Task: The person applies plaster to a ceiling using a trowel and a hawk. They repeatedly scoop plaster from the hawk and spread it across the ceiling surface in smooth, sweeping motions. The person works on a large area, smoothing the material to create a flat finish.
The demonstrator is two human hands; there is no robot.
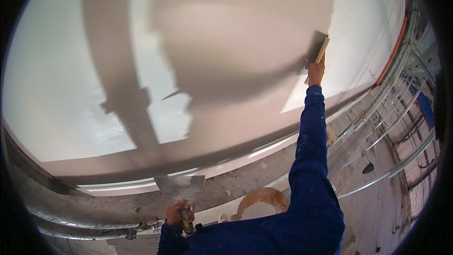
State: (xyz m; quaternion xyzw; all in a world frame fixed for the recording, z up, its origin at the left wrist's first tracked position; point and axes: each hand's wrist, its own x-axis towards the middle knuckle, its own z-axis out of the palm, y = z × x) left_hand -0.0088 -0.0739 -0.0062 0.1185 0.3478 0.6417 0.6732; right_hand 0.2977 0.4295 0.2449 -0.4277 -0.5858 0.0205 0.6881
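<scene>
Stretched out ahead to the right, my right hand [316,72] is closed round a plastering trowel [322,50] with a pale edge strip. Its dark blade lies against or very near a large smooth wall [236,38], which shows white and beige areas with shadows across them. Low at the left, close to my body, my left hand [180,213] grips the handle of a wide putty knife [180,187]. That knife's broad metal blade points up toward the wall, and a pale smear shows on it. Dark blue sleeves cover both arms.
Below me stands a round bucket [244,203] with a brown rim and pale contents. Metal scaffold tubes [401,166] run along the right, and more pipes [85,222] cross the lower left. A concrete ledge [255,172] follows the wall's foot. Farther down lies a floor [373,208].
</scene>
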